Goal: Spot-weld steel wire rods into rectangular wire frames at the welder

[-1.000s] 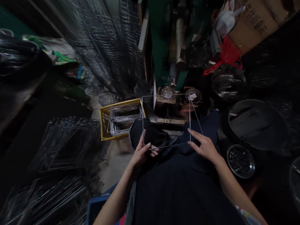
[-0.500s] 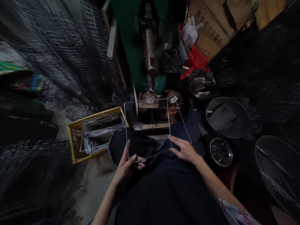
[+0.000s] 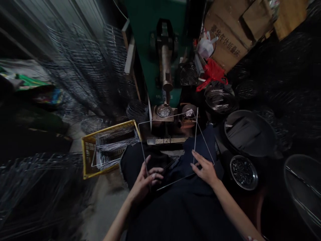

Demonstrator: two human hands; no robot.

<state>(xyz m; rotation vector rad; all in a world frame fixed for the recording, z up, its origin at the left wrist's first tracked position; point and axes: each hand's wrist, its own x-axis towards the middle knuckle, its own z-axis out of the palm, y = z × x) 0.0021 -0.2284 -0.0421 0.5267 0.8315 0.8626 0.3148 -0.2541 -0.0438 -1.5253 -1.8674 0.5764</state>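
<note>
A thin bent metal wire frame (image 3: 196,134), roughly rectangular with a folded right end, is held up over my lap between both hands. My left hand (image 3: 145,180) holds its left side, thumb and fingers loosely around the wire and partly spread. My right hand (image 3: 206,170) grips the upright wire at the right end between thumb and fingers. The far edge of the frame stretches in front of a small dish of shiny metal bits (image 3: 164,111) and a second dish (image 3: 188,111) with a pale piece in it.
Ahead stands a green machine (image 3: 141,43) with a metal arm (image 3: 166,63). A yellow crate (image 3: 86,160) of wire frames sits at left. To the right are a bowl of small metal parts (image 3: 243,172), a large dark pan (image 3: 260,134), a red bag (image 3: 215,71) and a cardboard box (image 3: 225,36).
The wire frame has turned, its right end swinging rightward and its left side tilting. My left fingers have spread a little; my right hand keeps its hold. The whole view has shifted slightly.
</note>
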